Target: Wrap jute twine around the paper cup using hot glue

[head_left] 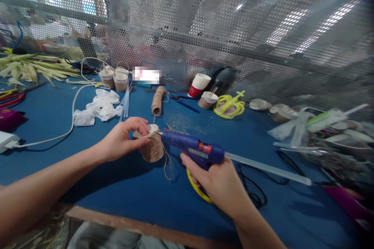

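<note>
My left hand (124, 140) grips a small paper cup wrapped in brown twine (152, 148), held tilted just above the blue table (87, 179). A loose twine end hangs from the cup. My right hand (214, 181) is closed around the handle of a blue hot glue gun (193, 148). Its nozzle touches the cup near the white rim. A clear glue stick (265, 168) sticks out of the gun's back toward the right.
A twine spool (157, 101), white plastic scraps (99, 109), glue sticks, paper cups (114, 78), a stack of red cups (198, 85) and a yellow ring piece (230, 106) lie behind. Cables, dried leaves (32, 68) left; clutter (321, 132) right. Perforated metal screen behind.
</note>
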`<action>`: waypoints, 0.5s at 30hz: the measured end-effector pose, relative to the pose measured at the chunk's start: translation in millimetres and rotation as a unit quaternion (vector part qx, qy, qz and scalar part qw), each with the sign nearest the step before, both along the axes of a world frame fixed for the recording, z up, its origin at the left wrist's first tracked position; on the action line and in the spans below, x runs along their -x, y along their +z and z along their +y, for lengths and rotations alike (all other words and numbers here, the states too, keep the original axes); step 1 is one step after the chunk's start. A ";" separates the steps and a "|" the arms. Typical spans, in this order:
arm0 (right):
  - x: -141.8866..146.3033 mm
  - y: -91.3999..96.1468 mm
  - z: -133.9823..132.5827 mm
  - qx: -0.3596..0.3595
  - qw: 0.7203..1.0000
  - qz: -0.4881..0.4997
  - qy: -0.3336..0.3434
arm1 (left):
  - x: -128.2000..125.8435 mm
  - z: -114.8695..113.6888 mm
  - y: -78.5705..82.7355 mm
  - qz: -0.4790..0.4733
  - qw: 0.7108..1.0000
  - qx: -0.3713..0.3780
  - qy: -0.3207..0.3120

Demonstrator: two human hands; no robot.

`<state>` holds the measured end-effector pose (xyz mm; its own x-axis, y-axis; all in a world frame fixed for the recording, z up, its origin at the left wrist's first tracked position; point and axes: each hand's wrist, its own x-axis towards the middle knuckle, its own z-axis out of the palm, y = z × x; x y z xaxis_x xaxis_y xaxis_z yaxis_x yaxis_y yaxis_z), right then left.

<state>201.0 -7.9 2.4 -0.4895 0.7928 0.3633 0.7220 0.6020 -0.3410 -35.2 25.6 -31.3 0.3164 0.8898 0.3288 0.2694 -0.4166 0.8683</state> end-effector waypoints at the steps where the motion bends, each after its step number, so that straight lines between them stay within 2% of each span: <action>1: -0.8 -0.8 0.3 0.007 1.000 0.007 -0.006 | 0.1 0.4 -0.2 -0.003 1.000 0.001 -0.002; 5: 0.2 -1.1 -1.3 0.045 0.997 0.032 -0.061 | 0.4 1.1 -0.5 -0.008 1.000 0.009 -0.004; 10: 5.2 5.6 -3.9 0.048 0.999 0.010 -0.009 | 1.1 0.6 0.5 0.001 1.000 0.012 0.002; 15: 9.2 4.8 -4.6 0.084 0.992 0.060 -0.075 | 1.4 0.5 0.6 0.001 1.000 0.013 0.002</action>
